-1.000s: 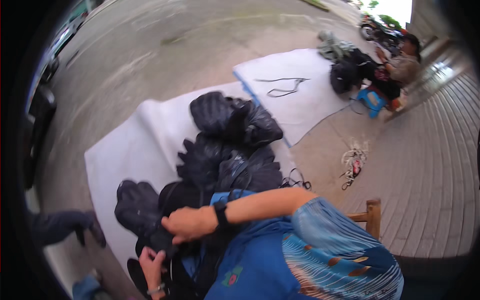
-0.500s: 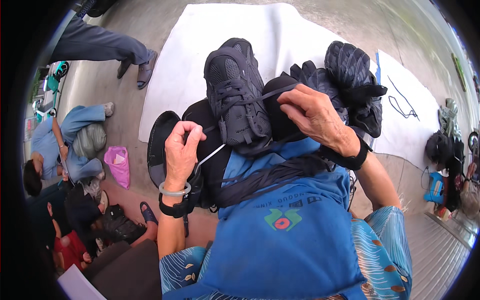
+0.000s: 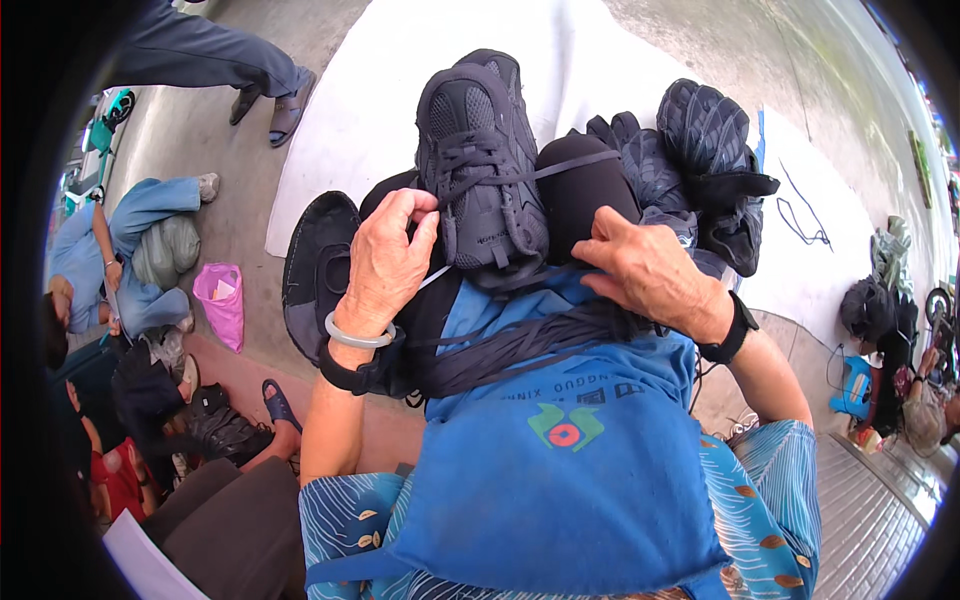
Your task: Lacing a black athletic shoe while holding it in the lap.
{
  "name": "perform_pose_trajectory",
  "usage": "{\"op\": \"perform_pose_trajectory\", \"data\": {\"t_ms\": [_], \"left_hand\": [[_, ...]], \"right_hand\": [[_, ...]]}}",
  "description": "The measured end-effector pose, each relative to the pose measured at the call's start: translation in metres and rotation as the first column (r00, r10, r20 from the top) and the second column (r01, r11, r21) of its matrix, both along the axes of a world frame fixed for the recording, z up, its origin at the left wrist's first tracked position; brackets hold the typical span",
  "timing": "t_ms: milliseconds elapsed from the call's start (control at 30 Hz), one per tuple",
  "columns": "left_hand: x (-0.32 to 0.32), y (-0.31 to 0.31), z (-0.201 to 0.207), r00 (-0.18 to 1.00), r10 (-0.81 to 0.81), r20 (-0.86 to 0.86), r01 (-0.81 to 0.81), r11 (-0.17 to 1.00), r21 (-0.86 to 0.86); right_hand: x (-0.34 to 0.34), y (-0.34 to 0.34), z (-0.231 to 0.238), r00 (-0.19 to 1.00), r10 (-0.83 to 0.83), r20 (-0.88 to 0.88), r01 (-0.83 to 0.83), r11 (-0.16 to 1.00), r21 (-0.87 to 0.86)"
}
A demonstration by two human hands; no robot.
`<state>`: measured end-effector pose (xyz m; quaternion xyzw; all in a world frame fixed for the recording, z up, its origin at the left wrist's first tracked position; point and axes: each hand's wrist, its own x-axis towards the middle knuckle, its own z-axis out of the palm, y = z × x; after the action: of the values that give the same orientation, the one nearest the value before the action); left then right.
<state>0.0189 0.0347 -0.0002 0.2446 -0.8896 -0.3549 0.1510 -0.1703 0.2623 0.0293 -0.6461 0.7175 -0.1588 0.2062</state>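
A black mesh sneaker (image 3: 483, 165) sits on my lap, toe pointing away, between my knees. My left hand (image 3: 392, 255) is closed at its left side, thumb and index finger pinching a dark shoelace by the eyelets. A thin white stick-like piece (image 3: 436, 277) shows beside that hand; whether the hand holds it I cannot tell. The other shoelace end (image 3: 580, 163) lies loose across my right knee. My right hand (image 3: 650, 262) is over that knee with fingers curled in; what they hold, if anything, is hidden. A bundle of dark laces (image 3: 520, 355) lies across my blue apron (image 3: 560, 500).
Several black shoes (image 3: 705, 125) are heaped beyond my right hand, and another dark shoe (image 3: 318, 270) is left of my left hand. White sheeting (image 3: 350, 90) covers the floor ahead. A pink bag (image 3: 220, 305) stands at left, near seated people. Someone's legs (image 3: 205, 55) show at upper left.
My right hand has let go of the shoelace end and moved down toward my lap. My left hand has risen toward the shoe's eyelets and pinches the lace there.
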Motion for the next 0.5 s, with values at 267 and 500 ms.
{"op": "perform_pose_trajectory", "data": {"t_ms": [267, 500], "left_hand": [[-0.003, 0.002, -0.005, 0.998, -0.02, -0.06, 0.013, 0.994, -0.108], [-0.004, -0.003, -0.005, 0.997, -0.076, -0.019, 0.071, 0.981, -0.178]], "right_hand": [[0.005, 0.006, -0.025, 0.987, 0.092, -0.129, -0.104, 0.991, -0.083], [-0.025, 0.01, 0.004, 0.993, -0.118, 0.0, 0.116, 0.981, -0.157]]}}
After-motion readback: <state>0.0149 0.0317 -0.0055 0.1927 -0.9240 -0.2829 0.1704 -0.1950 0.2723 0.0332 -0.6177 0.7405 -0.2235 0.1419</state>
